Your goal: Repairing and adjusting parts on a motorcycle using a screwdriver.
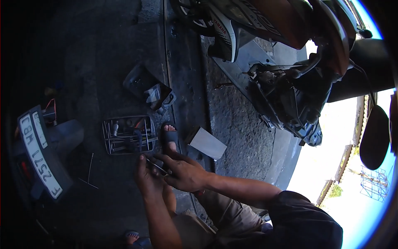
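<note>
My left hand (pixel 148 176) and my right hand (pixel 184 172) meet in front of my knees. Between them is a slim object with a bright, shiny edge (pixel 156 166); its kind is too small and shaded to tell. The left fingers curl up around its near side, thumb raised. From the right, my other hand closes over it with bent fingers. Just beyond the hands lies a tool tray (pixel 108 152) holding several metal tools, among them a hammer-like one (pixel 115 128).
A partly stripped scooter (pixel 286 95) stands at upper right, its mirror (pixel 374 137) jutting out. A black bin-like part (pixel 141 83) and a pale box (pixel 207 143) lie beyond my foot. At left are a T-handle wrench (pixel 90 170) and a licence plate (pixel 40 155).
</note>
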Demonstrator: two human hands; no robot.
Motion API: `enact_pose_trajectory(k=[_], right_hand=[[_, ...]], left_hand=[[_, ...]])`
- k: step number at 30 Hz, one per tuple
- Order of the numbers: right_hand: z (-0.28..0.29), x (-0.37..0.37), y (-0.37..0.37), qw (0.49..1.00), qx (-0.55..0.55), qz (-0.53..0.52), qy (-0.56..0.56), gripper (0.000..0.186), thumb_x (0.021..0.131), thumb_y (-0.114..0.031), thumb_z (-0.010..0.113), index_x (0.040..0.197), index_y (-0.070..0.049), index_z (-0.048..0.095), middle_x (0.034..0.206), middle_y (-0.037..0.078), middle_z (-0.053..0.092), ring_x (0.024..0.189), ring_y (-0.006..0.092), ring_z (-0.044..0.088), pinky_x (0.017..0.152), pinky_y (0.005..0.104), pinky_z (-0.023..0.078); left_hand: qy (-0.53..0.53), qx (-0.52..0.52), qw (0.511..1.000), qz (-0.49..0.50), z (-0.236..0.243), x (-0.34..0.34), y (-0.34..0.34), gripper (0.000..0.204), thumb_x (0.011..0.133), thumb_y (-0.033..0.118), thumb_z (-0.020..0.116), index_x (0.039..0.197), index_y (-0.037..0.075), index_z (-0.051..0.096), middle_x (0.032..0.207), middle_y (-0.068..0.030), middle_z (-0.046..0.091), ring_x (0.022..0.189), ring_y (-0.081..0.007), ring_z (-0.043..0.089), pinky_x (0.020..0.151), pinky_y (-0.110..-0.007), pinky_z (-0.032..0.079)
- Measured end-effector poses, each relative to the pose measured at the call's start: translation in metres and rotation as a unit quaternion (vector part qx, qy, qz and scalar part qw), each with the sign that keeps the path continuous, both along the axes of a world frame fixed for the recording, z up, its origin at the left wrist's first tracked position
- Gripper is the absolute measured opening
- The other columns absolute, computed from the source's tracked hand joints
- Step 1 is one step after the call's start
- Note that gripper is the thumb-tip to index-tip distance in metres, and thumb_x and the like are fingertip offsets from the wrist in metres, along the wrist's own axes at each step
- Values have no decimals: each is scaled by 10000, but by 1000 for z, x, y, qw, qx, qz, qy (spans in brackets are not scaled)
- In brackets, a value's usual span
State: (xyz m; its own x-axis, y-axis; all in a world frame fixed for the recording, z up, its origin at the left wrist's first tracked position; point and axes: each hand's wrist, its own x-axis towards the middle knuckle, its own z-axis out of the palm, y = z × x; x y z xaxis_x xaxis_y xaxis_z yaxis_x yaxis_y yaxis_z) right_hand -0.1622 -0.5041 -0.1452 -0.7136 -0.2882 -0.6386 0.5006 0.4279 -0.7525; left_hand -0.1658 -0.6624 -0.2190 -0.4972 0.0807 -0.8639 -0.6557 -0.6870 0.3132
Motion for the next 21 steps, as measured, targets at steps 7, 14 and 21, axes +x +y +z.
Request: enact_pose_trajectory(k=[7,14,21], right_hand=[[22,88,4,999,38,-29,-4,707,919,-258,655,1507,-21,342,1240,277,633,1182,390,632,1015,444,491],[110,161,-11,999,8,-52,-1,583,958,-253,605,1436,6,395,1167,282,678,1141,403,653,930,475,517],[147,218,13,986,25,-113,116,466,952,-273,618,1322,-18,499,1199,250,667,1134,430,632,944,506,511]], left_hand=[[-21,31,997,-70,35,68,5,190,1026,289,592,1030,104,635,784,-4,640,532,-62,514,474,-213,400],[-127,19,992,6,52,137,-29,191,1045,307,553,989,133,608,773,-14,638,466,-76,458,446,-240,428],[-30,-10,1000,3,110,142,-15,231,1051,319,535,898,161,607,751,9,663,489,-74,528,445,-221,431]])
